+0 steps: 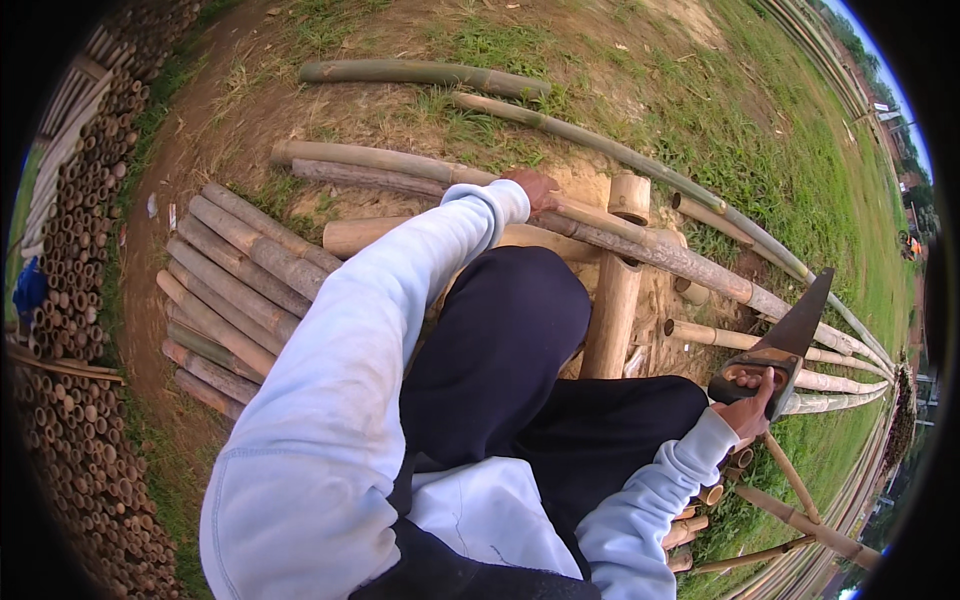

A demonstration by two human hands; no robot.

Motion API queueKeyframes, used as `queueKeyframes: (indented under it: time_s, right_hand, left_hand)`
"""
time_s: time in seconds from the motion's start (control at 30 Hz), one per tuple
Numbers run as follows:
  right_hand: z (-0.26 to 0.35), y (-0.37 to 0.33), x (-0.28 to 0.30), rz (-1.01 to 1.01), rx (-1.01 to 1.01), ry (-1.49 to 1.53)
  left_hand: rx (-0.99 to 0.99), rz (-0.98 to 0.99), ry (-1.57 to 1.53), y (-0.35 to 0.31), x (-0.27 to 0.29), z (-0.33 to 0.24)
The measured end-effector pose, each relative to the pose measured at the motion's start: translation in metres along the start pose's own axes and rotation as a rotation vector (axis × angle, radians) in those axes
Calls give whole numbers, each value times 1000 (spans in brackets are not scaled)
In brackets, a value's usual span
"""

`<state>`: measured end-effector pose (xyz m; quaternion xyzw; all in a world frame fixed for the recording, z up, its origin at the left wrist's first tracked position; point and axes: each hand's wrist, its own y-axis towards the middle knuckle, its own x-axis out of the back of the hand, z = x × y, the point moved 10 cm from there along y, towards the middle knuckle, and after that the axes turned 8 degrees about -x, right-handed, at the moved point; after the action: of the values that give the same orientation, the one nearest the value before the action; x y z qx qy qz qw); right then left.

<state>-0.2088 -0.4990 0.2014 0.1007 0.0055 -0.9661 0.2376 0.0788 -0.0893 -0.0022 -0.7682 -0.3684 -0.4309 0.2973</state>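
Note:
My left hand (pixel 532 190) is closed over a long tan bamboo pole (pixel 390 158), which lies crosswise in front of my knees. A darker bamboo pole (pixel 705 270) lies close along its near side. Off to the right, my right hand (pixel 745 405) grips the handle of a handsaw (pixel 803 318). The saw's dark blade points up and away, apart from the pole under my left hand. Beneath the poles is a thick bamboo post (pixel 611 318), and just beyond them stands a short upright bamboo stub (pixel 630 195).
Several cut bamboo lengths (pixel 245 255) lie side by side at the left. A large stack of bamboo (pixel 75 440) fills the far left. Beyond my work, a greenish pole (pixel 420 72) rests on dirt and grass. A bamboo frame (pixel 800 520) stands at the lower right.

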Motion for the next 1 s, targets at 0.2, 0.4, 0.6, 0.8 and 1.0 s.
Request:
queueKeyframes:
  time_s: [0.2, 0.4, 0.6, 0.8, 1.0]
  right_hand:
    - [-3, 1, -2, 43, 29, 7]
    - [-2, -9, -16, 25, -39, 19]
    - [0, -2, -6, 31, 4, 66]
    - [4, -9, -7, -50, -27, 50]
    - [3, -11, -14, -16, -1, 33]
  left_hand:
    - [-109, -1, 9, 3, -8, 0]
    - [-66, 125, 26, 4, -12, 7]
    - [0, 186, -171, 6, 11, 11]
    - [-74, 195, -21, 1, 13, -16]
    - [-190, 305, 278, 1, -9, -18]
